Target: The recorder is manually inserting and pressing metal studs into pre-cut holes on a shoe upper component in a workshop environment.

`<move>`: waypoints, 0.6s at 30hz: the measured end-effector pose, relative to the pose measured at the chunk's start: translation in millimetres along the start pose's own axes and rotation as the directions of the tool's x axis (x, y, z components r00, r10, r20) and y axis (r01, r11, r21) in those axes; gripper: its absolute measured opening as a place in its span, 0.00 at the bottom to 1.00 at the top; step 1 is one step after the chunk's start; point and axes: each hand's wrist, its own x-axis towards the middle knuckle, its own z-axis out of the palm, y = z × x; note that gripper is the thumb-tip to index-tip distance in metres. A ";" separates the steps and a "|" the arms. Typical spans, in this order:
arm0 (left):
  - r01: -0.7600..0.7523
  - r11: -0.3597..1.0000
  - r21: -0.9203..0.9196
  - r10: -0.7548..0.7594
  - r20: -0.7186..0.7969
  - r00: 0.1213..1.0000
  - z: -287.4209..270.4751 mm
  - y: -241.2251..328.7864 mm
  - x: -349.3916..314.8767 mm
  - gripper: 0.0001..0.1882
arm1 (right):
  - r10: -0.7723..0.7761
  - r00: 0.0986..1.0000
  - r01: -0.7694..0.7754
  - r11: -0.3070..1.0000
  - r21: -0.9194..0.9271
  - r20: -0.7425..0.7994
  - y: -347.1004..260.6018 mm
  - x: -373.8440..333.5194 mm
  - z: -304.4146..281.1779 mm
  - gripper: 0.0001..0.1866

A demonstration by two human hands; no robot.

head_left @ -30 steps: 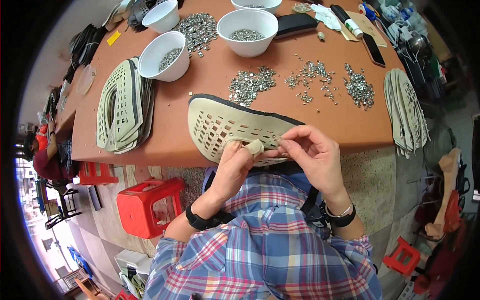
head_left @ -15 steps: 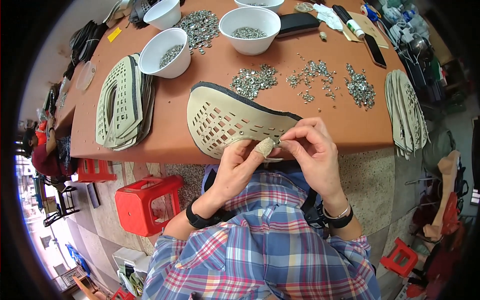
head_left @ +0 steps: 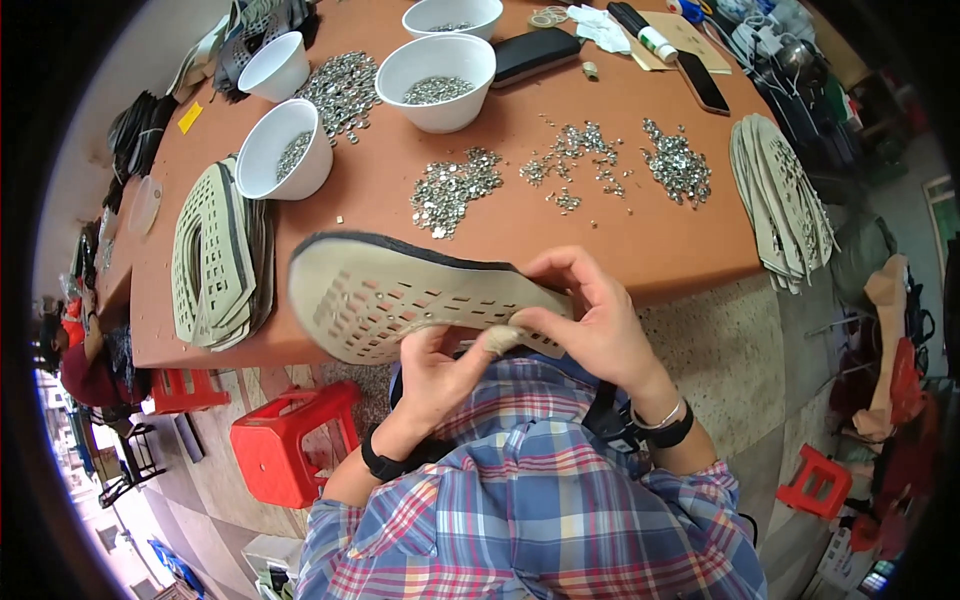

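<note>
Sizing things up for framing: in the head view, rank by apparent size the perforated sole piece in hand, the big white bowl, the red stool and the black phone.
1. Perforated sole piece, though it is nearest the camera, which inflates it.
2. and 3. Red stool and big white bowl look too alike to rank.
4. Black phone, smallest.

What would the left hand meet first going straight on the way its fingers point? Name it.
The left hand points up toward the table; its fingers already touch the perforated beige panel. Beyond that, probably the table edge, though depth is unclear.
</note>
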 end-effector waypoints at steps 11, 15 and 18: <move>-0.396 0.808 0.435 0.385 0.118 0.915 -28.1 -1.1 -4.3 0.13 | -0.270 0.815 -0.244 0.642 -0.727 -0.512 36.8 16.0 -129.8 0.06; -0.429 0.859 0.280 0.409 0.128 0.903 -23.6 5.2 0.1 0.10 | -0.342 0.838 -0.211 0.515 -0.831 -0.425 46.5 22.0 -137.3 0.05; -0.584 0.738 0.338 0.512 0.283 0.811 -20.7 6.8 9.1 0.12 | -0.396 0.828 -0.223 0.416 -0.882 -0.396 51.1 21.8 -141.1 0.06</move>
